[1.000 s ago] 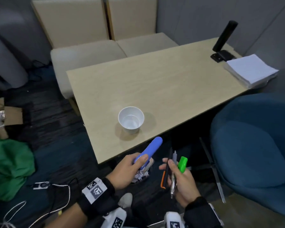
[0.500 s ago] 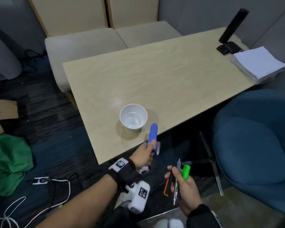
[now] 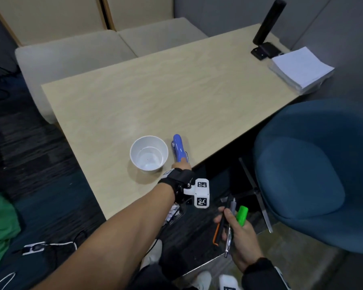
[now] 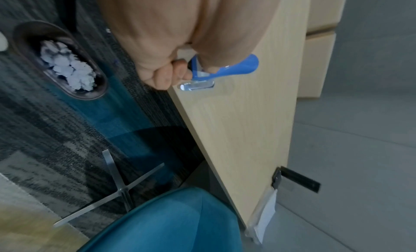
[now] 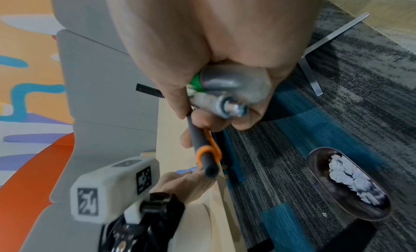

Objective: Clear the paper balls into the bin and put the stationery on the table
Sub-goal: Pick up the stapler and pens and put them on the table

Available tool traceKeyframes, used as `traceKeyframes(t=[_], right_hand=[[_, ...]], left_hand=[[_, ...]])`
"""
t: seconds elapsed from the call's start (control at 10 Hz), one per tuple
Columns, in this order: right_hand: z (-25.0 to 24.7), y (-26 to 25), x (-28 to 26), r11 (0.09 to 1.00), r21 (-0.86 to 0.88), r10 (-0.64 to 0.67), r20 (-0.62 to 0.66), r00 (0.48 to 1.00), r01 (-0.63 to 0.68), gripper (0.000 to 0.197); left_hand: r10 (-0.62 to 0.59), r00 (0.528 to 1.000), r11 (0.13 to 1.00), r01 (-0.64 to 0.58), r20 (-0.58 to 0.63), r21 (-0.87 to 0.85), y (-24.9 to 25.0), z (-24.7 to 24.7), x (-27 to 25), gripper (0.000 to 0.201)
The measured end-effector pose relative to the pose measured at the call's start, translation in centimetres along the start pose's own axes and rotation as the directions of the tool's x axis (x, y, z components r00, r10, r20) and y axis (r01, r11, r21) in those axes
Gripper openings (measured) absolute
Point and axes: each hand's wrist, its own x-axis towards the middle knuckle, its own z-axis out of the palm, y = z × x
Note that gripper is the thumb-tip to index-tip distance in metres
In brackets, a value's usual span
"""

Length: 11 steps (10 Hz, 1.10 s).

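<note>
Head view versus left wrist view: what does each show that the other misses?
Head only: the cup, the right hand gripping pens and a green marker. Left wrist only: the bin full of paper balls. Both: the left hand holding the blue stapler at the table edge, and the blue chair.

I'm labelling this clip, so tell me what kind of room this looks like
Probably an office meeting nook or lounge: a light wood table with a stack of white paper at its far corner, beige cushioned seats behind it, a blue tub chair beside it, and patterned carpet underfoot.
</note>
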Motion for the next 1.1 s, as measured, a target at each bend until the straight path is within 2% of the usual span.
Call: traceKeyframes(t=[0.1, 0.2, 0.3, 0.4, 0.5, 0.6, 0.7, 0.8, 0.9, 1.1], right_hand=[[0.0, -0.1, 0.5, 1.0, -0.001, 0.006, 0.003, 1.0, -0.006, 0.031], [0.5, -0.3, 0.9, 1.0, -0.011, 0.006, 0.002, 1.0, -0.006, 0.031], [1.4, -0.6, 1.4, 1.0, -0.028, -0.004, 0.025, 1.0, 0.004, 0.035], [3.4, -1.3, 2.0, 0.998, -0.065, -0.007, 0.074, 0.997, 0.012, 0.024], [6.5, -2.4, 2.6, 0.998, -0.056, -0.014, 0.138, 0.99, 0.022, 0.02], [10.2, -3.4, 3.6, 0.997, -0.071, 0.01, 0.201, 0.98, 0.004, 0.032], [14.1, -4.7, 5.9, 0.992, -0.112, 0.09, 0.27, 0.959, -0.062, 0.026], [17.3, -6.1, 8.2, 0.971, -0.13, 0.234, 0.325, 0.916, -0.202, 0.019], [19.0, -6.9, 9.6, 0.952, -0.192, 0.293, 0.327, 0.899, -0.24, 0.015], [19.0, -6.8, 9.2, 0.936, -0.211, 0.335, 0.286, 0.898, -0.282, 0.014]], left_hand=[[0.044, 0.998, 0.999, -0.046, 0.055, 0.026, -0.6, -1.3, -5.1, 0.034], [0.229, 0.962, 0.97, -0.238, 0.146, 0.043, -0.5, -3.2, -10.0, 0.023], [0.527, 0.843, 0.822, -0.537, 0.103, 0.188, 0.6, -6.9, -10.7, 0.038], [0.622, 0.782, 0.682, -0.565, 0.038, 0.464, 3.1, -10.1, -8.6, 0.038], [0.679, 0.734, 0.653, -0.584, -0.029, 0.483, 3.5, -11.5, -8.5, 0.036], [0.704, 0.675, 0.705, -0.626, -0.22, 0.334, 2.0, -13.1, -10.6, 0.039], [0.65, 0.723, 0.756, -0.581, -0.236, 0.303, -1.7, -14.6, -12.1, 0.034], [0.562, 0.811, 0.811, -0.502, -0.162, 0.3, -5.4, -15.9, -12.6, 0.033], [0.496, 0.851, 0.859, -0.452, -0.175, 0.239, -7.1, -16.7, -12.5, 0.032], [0.496, 0.854, 0.861, -0.461, -0.157, 0.217, -7.2, -16.6, -12.2, 0.028]])
